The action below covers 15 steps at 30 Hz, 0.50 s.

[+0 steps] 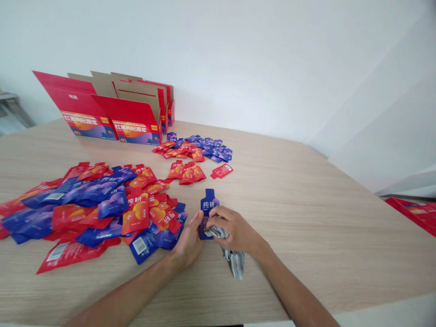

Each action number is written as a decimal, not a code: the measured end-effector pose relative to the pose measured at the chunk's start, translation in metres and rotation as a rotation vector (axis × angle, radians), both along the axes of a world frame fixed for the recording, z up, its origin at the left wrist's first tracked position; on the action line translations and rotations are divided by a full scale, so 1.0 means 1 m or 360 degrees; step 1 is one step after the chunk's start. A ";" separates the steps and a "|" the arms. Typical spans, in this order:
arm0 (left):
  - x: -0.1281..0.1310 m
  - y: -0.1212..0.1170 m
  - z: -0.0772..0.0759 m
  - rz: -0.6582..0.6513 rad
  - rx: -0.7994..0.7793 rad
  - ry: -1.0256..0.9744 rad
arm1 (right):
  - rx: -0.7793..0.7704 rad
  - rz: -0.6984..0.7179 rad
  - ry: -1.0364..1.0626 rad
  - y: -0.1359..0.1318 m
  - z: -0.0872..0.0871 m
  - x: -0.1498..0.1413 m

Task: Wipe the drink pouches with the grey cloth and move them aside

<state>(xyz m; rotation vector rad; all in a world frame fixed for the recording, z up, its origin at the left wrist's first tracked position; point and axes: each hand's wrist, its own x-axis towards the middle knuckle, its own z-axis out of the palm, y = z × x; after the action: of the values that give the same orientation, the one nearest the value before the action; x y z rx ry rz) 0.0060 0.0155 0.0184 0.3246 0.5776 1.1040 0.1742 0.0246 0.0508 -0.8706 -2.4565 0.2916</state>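
Note:
Between my hands, just above or on the table, is a blue pouch (208, 200) with white lettering and a narrow neck at its top. My left hand (189, 240) grips its left edge between thumb and fingers. In my right hand (235, 229) is a crumpled grey striped cloth (235, 262), bunched under the fingers and pressed against the pouch's lower front. The cloth's loose end hangs down toward the table. Part of the pouch is covered by my right fingers and the cloth. Left of my hands spreads a large heap of red and blue pouches (135, 213).
Open red cardboard boxes (134, 120) stand at the back left of the wooden table (306, 218). A smaller group of blue pouches (214, 147) and red pouches (187, 172) lies in front of them. One red pouch (222, 170) lies apart. Something red (413, 213) shows at the right edge.

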 end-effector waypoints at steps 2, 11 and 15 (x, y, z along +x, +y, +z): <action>0.001 -0.001 0.001 -0.0025 0.0040 0.0005 | 0.0040 -0.0085 0.0043 0.000 0.000 -0.001; 0.012 -0.012 0.001 -0.0213 0.0086 0.0073 | 0.0134 -0.0597 0.0435 0.008 0.006 0.010; 0.006 -0.006 0.003 -0.0090 -0.0006 0.0056 | 0.0029 -0.0306 0.0255 0.005 0.003 0.006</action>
<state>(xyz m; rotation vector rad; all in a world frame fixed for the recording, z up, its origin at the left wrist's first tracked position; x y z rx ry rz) 0.0117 0.0092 0.0211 0.3559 0.5984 1.0442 0.1799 0.0299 0.0541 -1.0260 -2.2071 0.2587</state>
